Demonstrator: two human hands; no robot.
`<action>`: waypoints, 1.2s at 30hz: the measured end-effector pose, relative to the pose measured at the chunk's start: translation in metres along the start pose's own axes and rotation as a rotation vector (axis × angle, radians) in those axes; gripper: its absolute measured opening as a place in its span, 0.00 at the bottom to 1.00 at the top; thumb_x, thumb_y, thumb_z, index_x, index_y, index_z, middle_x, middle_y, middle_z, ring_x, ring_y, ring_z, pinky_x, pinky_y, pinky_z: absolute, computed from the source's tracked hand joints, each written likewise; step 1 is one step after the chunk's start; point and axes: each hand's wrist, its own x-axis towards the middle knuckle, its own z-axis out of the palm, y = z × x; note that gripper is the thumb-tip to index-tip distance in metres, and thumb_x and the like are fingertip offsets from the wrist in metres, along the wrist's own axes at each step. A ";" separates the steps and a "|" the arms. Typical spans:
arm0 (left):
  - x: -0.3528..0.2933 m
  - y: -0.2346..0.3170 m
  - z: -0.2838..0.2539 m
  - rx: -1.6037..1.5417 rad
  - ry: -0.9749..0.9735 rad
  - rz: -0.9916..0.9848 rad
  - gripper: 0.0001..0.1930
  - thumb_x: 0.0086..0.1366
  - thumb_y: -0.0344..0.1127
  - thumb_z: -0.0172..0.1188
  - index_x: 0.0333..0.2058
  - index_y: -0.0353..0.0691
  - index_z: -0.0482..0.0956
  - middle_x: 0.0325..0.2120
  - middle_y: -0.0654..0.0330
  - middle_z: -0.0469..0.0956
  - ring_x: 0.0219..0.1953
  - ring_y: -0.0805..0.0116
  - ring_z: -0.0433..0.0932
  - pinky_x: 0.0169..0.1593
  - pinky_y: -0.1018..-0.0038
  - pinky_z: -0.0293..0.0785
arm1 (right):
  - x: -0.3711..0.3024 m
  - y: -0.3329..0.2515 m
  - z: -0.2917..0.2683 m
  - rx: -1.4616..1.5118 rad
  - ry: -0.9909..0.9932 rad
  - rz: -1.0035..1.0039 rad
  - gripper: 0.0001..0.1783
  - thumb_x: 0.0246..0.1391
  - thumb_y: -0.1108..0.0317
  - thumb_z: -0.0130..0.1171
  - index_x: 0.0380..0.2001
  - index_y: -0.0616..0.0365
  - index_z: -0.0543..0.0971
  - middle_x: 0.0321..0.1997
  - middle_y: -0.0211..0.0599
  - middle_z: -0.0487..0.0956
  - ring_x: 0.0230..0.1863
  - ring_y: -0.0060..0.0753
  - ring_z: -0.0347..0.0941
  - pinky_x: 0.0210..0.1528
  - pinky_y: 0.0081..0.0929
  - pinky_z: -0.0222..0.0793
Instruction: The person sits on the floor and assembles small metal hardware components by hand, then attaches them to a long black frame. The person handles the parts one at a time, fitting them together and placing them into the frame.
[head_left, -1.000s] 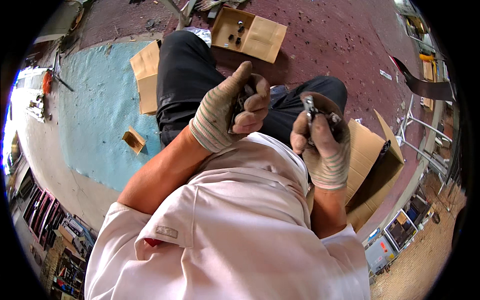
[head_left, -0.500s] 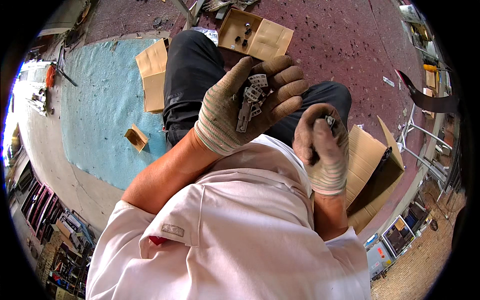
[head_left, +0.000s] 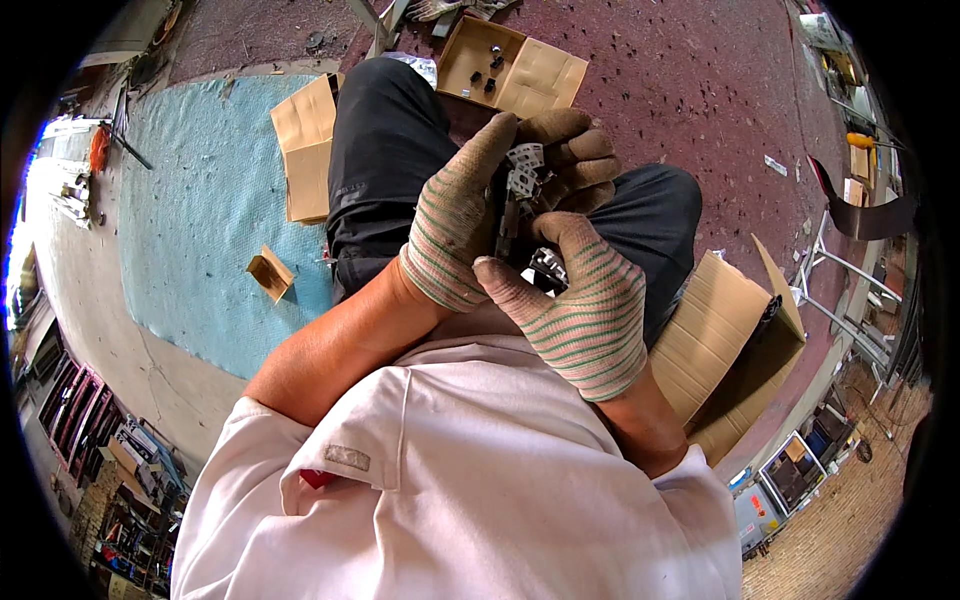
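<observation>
My left hand (head_left: 458, 215), in a brown-coated striped glove, is cupped palm up around several small grey metal pieces (head_left: 524, 170) with holes and slots. Its fingers curl over the pile at the far side. In a matching glove, my right hand (head_left: 595, 315) has come against the lower edge of the left palm. A small shiny metal piece (head_left: 548, 266) shows between its thumb and curled index finger. The other right fingers are hidden beneath that hand. Dark shadow between the palms hides part of the pile.
Beyond my knees lies an open cardboard box (head_left: 482, 60) with a few small black parts. Another opened carton (head_left: 708, 325) stands at my right. Folded cardboard (head_left: 305, 150) and a small cardboard piece (head_left: 270, 274) lie on the blue mat (head_left: 190, 210). Dark bits dot the reddish floor (head_left: 690, 90).
My right hand has moved left and turned over, from above my right thigh to the left palm. The left hand has tilted inward, and the metal pieces have shifted in it.
</observation>
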 end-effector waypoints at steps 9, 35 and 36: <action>-0.003 -0.001 0.012 0.007 0.074 -0.013 0.27 0.72 0.51 0.55 0.55 0.31 0.68 0.48 0.52 0.71 0.53 0.58 0.71 0.59 0.65 0.70 | 0.004 0.002 -0.002 -0.010 -0.031 0.024 0.16 0.50 0.63 0.70 0.37 0.60 0.77 0.27 0.43 0.81 0.27 0.46 0.82 0.29 0.35 0.78; 0.010 -0.003 -0.006 -0.144 -0.278 -0.078 0.19 0.73 0.45 0.52 0.53 0.36 0.68 0.45 0.56 0.70 0.53 0.62 0.69 0.60 0.64 0.68 | -0.001 0.004 -0.014 0.127 0.138 0.022 0.09 0.54 0.70 0.67 0.36 0.59 0.77 0.31 0.42 0.81 0.28 0.41 0.81 0.32 0.32 0.78; 0.007 -0.003 -0.001 -0.101 -0.177 -0.064 0.21 0.74 0.45 0.51 0.55 0.36 0.68 0.48 0.54 0.70 0.55 0.61 0.69 0.62 0.63 0.67 | -0.002 0.011 -0.014 0.126 0.195 0.006 0.10 0.54 0.70 0.66 0.37 0.59 0.77 0.31 0.41 0.81 0.27 0.37 0.80 0.32 0.30 0.77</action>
